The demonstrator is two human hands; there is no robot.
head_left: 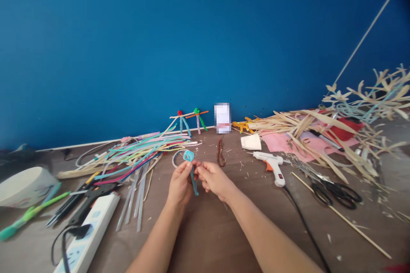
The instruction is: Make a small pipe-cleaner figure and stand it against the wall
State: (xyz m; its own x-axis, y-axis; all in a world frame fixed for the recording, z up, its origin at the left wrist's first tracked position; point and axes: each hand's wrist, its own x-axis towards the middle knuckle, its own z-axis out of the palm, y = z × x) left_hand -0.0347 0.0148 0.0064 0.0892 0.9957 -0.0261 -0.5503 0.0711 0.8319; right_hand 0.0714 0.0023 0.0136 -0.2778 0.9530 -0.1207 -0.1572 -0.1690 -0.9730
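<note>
Left hand (181,184): grasping a looped blue craft strip (188,156) between thumb and fingers, over the brown tabletop (211,230). Right hand (215,180): curled, fingertips against the strip. Nearby: white glue gun (272,166), black-handled scissors (336,194), multicoloured strips (141,158).

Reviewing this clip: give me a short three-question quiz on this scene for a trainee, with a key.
1. True or false: the hot glue gun lies to the right of the person's right hand.
2. Multiple choice: what is pinched in the fingers of the left hand? A) scissors B) a light blue pipe cleaner loop C) a bead string
3. Short answer: what colour is the ball at the top of the left-hand pipe-cleaner figure standing before the blue wall?

Key: 1 true; 2 B; 3 red.
</note>
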